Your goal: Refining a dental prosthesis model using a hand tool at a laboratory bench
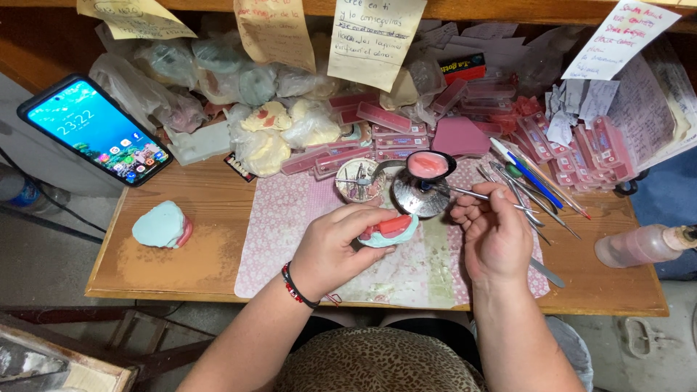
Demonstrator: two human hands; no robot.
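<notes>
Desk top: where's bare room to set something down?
Bare wood lies around the pale blue cast, between the phone and the pink mat, and beside the bottle at the front right. Crowded: the back row of pink boxes and the tools.

Wooden workbench (210, 254), grey floor (43, 261), paper notes (374, 36) hanging

Both forearms rise from the near edge of the surface and angle inward, bare to the elbow. The left hand (335, 247) lies palm down near the middle, knuckles up, a beaded band around the wrist, its fingers (377, 218) curled closed over what they grip. The right hand (496, 236) sits just beside it toward the right edge, back of the hand up, fingers (475, 205) bent and pinched together at the tips.
</notes>
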